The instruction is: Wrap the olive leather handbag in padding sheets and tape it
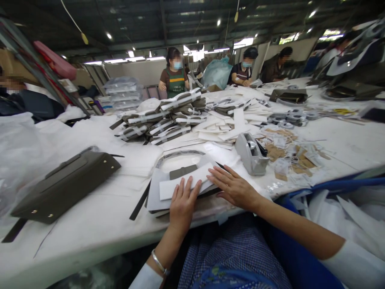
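Note:
My left hand lies with its fingers stretched out on the lower edge of a white padding strip. At the strip's right end my right hand is spread flat, fingertips pointing left. Under the strip is a light grey sheet over a dark, flat bag piece, mostly covered. A dark olive flap shows just above the strip. Beyond it curves a wrapped handle. A dark strap sticks out at the lower left. Both palms hide part of what lies beneath them.
A grey tape dispenser stands beyond my right hand, beside scattered tags. A dark olive handbag lies at left. Wrapped bundles are heaped further back. A blue-lined bin is at right. Co-workers are across the table.

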### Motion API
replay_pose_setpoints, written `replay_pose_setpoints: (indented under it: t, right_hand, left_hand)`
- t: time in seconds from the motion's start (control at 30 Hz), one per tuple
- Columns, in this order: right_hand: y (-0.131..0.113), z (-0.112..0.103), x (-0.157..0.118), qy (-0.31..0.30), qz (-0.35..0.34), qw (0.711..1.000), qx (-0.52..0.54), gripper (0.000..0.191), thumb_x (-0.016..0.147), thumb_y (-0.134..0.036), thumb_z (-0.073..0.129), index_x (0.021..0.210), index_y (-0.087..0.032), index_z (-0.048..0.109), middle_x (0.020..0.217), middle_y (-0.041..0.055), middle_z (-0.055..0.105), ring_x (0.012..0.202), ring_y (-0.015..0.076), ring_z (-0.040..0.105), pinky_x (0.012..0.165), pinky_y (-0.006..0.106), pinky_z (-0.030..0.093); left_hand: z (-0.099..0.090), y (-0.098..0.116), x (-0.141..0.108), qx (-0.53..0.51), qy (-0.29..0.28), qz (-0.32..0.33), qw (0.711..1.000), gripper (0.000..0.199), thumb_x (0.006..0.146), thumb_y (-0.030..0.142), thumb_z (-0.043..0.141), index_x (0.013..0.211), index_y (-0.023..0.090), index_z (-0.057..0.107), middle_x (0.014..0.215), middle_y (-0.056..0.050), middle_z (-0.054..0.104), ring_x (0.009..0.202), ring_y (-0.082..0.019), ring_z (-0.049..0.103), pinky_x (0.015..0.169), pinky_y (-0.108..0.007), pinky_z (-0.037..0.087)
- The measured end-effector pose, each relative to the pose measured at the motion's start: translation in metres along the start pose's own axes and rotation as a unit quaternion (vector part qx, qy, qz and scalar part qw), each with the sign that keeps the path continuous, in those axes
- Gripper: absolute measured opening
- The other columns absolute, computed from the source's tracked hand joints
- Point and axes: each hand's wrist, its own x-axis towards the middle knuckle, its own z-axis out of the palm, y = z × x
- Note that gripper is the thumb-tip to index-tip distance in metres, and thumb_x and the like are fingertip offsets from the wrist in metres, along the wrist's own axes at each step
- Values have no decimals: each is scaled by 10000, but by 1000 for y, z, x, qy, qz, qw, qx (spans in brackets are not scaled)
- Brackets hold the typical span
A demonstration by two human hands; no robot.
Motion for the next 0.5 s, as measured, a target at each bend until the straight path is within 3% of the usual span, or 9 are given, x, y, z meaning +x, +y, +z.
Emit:
replay_pose_setpoints:
  t: [0.23,0.4,0.5]
  right_hand:
    - [13,35,-19,25,1,1000,-6,481,979,-133,452,1439,-271,472,1406,51,574,1343,232,491,1157,478,386]
    - [5,28,-19,33,7,999,19,466,963,-134,456,1403,-273,523,1354,58,617,1303,241,532,1125,483,417]
    - [2,11,-4,0,27,999,33,368,947,-283,543,1306,-254,617,1278,79,666,1215,259,599,1122,485,398]
  left_hand:
    - [-5,9,2,30,-38,38,998,550,922,155,550,1440,309,447,1502,-81,455,1369,-357,422,1074,-517,450]
    - [-17,9,15,38,-98,70,992,449,926,114,460,1359,209,531,1496,-123,455,1383,-362,399,1066,-606,421]
    - [-16,8,15,15,-104,93,990,477,932,106,382,1397,156,478,1534,-113,399,1413,-326,359,1077,-618,404]
